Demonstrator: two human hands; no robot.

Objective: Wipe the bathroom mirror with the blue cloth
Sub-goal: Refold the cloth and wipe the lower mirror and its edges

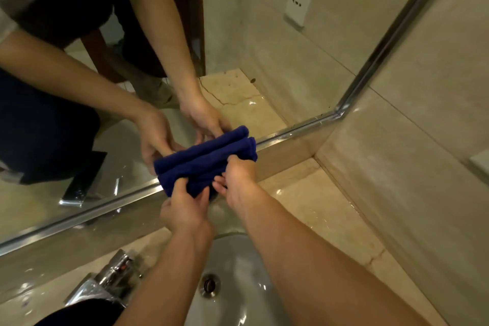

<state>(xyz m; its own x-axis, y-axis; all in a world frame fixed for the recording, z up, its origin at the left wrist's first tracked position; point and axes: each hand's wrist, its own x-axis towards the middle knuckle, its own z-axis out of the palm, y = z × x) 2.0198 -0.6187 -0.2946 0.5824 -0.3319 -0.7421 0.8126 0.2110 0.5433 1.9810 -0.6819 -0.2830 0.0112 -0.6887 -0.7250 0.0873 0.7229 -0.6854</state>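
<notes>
Both hands, left hand (185,209) and right hand (238,180), pinch the folded blue cloth (209,159) (seemingly touching) at the mirror (264,47) edge.

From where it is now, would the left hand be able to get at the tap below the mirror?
Probably yes. The left hand grips the blue cloth against the mirror's lower edge, and the tap sits lower left with nothing visible between them. It would have to let go of the cloth first.

Beyond the fingertips (232,160) the mirror (264,47) is blocking; its metal frame (304,128) is running beneath them. The faucet (113,278) is standing leftward; rightward, bare counter (317,206) is lying open.
</notes>
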